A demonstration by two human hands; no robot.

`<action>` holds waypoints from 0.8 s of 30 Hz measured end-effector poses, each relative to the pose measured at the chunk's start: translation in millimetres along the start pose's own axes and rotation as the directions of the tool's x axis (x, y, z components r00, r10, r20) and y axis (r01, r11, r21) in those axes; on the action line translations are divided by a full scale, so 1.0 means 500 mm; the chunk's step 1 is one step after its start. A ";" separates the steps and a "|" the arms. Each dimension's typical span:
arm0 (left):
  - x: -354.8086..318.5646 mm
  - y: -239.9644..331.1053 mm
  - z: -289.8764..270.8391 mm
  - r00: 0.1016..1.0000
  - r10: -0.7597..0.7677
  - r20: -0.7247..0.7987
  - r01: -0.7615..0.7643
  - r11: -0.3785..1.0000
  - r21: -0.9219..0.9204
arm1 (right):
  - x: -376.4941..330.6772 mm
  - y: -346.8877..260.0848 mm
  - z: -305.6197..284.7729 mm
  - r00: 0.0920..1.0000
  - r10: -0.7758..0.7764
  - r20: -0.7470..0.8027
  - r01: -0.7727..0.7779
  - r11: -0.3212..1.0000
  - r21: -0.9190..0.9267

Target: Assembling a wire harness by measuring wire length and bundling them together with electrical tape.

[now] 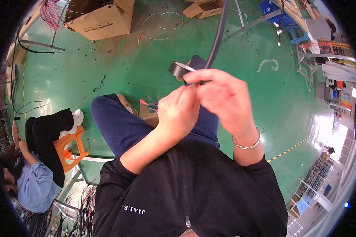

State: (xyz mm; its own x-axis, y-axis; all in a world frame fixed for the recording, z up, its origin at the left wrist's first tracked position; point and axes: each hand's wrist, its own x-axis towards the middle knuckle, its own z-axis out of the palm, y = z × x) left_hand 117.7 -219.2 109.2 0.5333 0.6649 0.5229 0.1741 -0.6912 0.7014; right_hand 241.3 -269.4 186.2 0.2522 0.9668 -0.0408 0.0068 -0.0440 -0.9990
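Note:
A thick black cable (pixel 218 39) runs down from the top of the view to my two hands, which meet in front of my lap. My left hand (pixel 177 112) is closed in a fist around the cable's lower part, which its fingers mostly hide. Beside it, my right hand (pixel 227 98) has its fingers bent, with the index fingertip against a roll of black tape (pixel 179 70). The roll sits tilted just above my left knuckles. Whether tape runs from it onto the cable is hidden. Coloured wires (pixel 149 106) show just left of my left hand.
An open cardboard box (pixel 103 24) stands at the far left, with a smaller carton (pixel 205 10) at the top. At left, another person (pixel 39 185) sits by an orange stool (pixel 71 148). Blue crates (pixel 279 14) are at far right. A clear plastic strip (pixel 268 62) lies on the green floor.

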 end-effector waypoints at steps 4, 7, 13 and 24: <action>0.030 0.039 -0.051 0.861 -0.459 0.217 0.508 0.794 -0.335 | -0.003 0.119 -0.112 0.965 0.200 -0.172 -0.188 0.979 0.083; 0.028 0.036 -0.054 0.748 -0.525 0.405 0.656 0.493 -0.572 | 0.082 0.209 -0.058 0.998 -0.066 0.002 0.057 0.877 0.477; 0.042 0.030 -0.080 0.635 -0.467 0.616 0.699 0.007 -0.715 | 0.164 0.204 0.010 0.834 -0.361 0.417 -0.063 0.688 0.723; 0.043 0.026 -0.084 0.645 -0.526 0.554 0.755 0.326 -0.569 | 0.059 0.193 -0.018 0.938 -0.032 0.344 -0.186 0.793 0.580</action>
State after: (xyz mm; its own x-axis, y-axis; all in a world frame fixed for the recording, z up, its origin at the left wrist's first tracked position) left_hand 96.7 -202.1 149.8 0.7109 0.6361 -0.3000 -0.0120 0.4375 0.8991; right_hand 258.3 -247.5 88.5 -0.0967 0.9952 -0.0124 -0.6028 -0.0685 -0.7950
